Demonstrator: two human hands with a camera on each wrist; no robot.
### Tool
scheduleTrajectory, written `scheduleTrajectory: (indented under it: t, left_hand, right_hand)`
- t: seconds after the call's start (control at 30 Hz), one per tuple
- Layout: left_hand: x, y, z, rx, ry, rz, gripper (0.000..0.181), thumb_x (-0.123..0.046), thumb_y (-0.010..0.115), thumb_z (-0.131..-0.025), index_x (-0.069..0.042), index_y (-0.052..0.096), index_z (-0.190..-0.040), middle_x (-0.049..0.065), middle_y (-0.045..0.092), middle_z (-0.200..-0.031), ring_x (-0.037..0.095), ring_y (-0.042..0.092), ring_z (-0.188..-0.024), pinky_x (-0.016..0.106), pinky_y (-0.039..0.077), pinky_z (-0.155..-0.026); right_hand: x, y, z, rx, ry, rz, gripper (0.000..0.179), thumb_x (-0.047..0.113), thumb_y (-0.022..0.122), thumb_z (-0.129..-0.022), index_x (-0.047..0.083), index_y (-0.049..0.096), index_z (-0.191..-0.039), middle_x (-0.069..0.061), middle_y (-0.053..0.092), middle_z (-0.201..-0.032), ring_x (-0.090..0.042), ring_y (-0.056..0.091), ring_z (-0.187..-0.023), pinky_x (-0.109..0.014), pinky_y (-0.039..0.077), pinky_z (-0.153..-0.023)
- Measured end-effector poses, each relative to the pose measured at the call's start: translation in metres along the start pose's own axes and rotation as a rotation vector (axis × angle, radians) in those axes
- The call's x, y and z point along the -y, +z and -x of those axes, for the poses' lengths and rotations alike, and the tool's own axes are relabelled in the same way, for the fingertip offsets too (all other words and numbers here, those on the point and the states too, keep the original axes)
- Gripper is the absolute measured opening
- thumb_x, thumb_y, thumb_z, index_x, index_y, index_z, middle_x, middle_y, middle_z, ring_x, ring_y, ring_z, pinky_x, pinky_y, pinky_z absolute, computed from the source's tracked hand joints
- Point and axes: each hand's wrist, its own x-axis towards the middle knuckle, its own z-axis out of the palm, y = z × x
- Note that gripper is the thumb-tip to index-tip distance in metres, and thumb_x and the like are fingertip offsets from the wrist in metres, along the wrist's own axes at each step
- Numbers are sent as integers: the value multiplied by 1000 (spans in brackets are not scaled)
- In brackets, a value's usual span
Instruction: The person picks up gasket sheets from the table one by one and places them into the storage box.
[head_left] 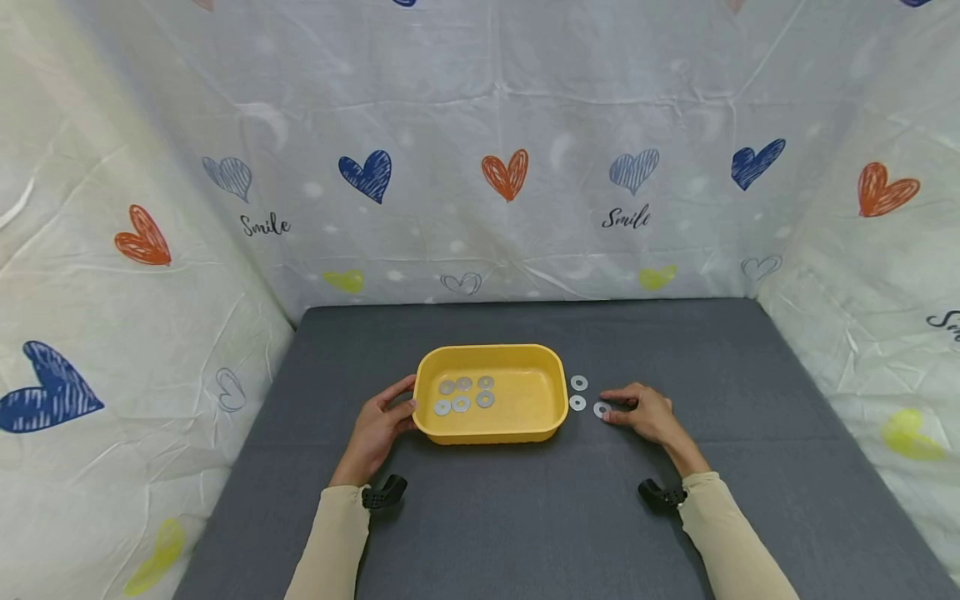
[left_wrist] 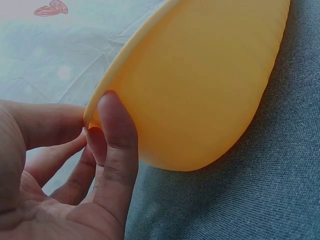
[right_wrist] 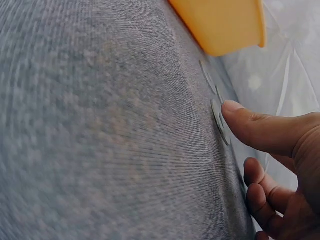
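My left hand (head_left: 377, 431) grips the left end of a yellow plastic tray (head_left: 495, 437), its thumb and fingers at the rim in the left wrist view. Several flat grey metal washers (head_left: 485, 399) lie in two rows on the tray's floor, toward its left side. To the right of the tray, two washers (head_left: 577, 402) lie on the table, one behind the other. A third washer (head_left: 600, 409) lies flat under the thumb tip of my right hand (head_left: 647, 412). That hand's index finger reaches forward, apart from the thumb and the washer.
A dark grey cloth covers the table (head_left: 525, 517). White curtains (head_left: 450, 100) printed with hearts hang behind it and along both sides. A black band (head_left: 384, 492) sits on each wrist.
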Motion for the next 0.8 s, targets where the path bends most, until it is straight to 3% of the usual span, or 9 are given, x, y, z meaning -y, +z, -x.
scheduleTrajectory:
  t: [0.53,0.8]
  left_hand:
    - [0,0,1,-8,-6,-2,52,-14,60,-98,-17,46,-147,7,44,-148,13,63,-91,24,56,-75]
    - [1,0,-1,-16,1,-6,51,-12,60,-97,-16,47,-147,7,46,-147,14,64,-90,24,56,-75]
  right_hand:
    - [1,6,0,-48,-16,29,27,22,82,-78,17,78,-103,-6,66,-96,-25,56,-92,-44,26,-80]
    - [2,8,1,-58,50,3,22,22,83,-77,18,75,-98,-3,63,-94,-19,50,-86,-38,22,-78]
